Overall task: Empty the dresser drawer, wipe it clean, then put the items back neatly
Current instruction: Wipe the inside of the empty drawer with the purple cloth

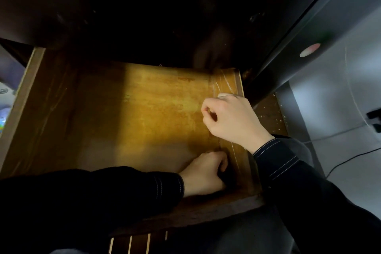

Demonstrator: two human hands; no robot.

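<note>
I'm wearing near-black long sleeves, left sleeve [103, 189] carrying rows of white stitching around the left cuff [177, 185], right sleeve [299, 175] showing matching white stitch lines crossing the right cuff [268, 146]

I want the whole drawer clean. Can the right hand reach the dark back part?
Probably yes: the right hand is inside the drawer, and nothing shows in the way, though the back is dark.

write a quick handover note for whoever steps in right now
Left hand: fingers curled, low in the drawer's front right corner; hold unclear.
Right hand: fingers curled, beside the right wall; a white bit shows past it.
Drawer: visible bottom bare, back dark; items out of view.
Done: emptied, it seems. Left: wiping if unfinished, items back neatly.
</note>
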